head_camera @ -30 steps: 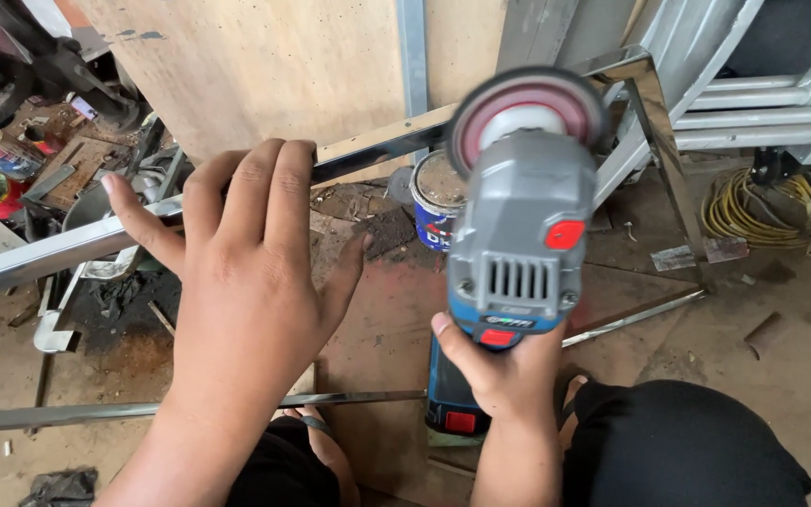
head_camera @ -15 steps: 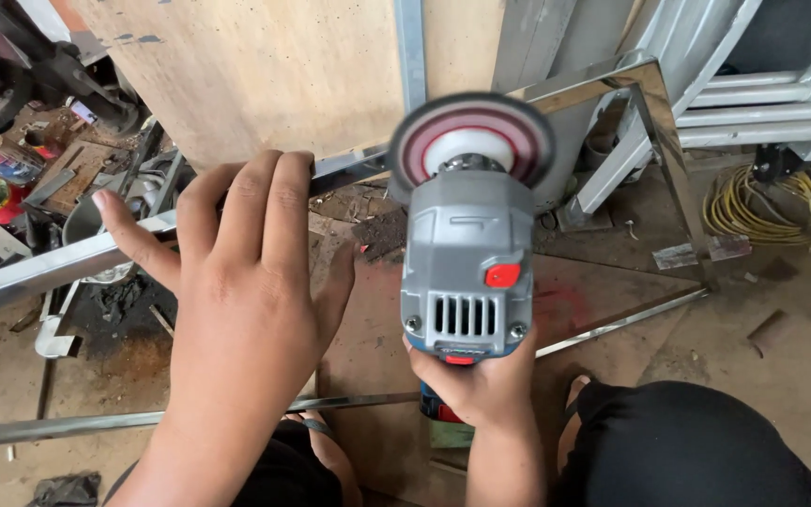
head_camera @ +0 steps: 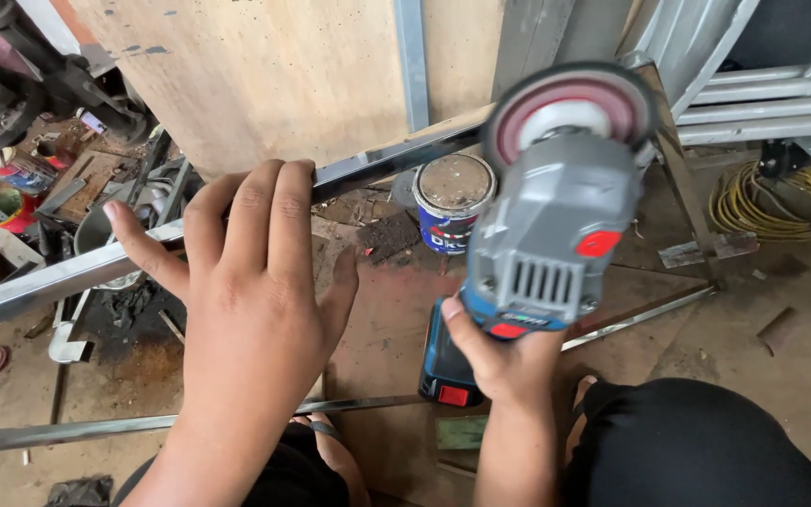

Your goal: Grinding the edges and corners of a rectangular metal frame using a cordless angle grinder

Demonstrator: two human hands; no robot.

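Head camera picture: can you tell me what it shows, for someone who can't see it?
A person's right hand holds a grey cordless angle grinder, its red-backed disc at a long metal bar. The left hand lies flat on that bar. Behind stand a dusty paint tin and a plywood sheet; yellow cable is coiled at right.

Matt grey plastic grinder (head_camera: 556, 235); shiny smooth metal tube (head_camera: 77, 272); rough plywood board (head_camera: 274, 75); dusty tin can (head_camera: 455, 199)

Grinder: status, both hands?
Right hand grips grinder. Left hand flat on steel bar. Disc at bar; paint can close below.
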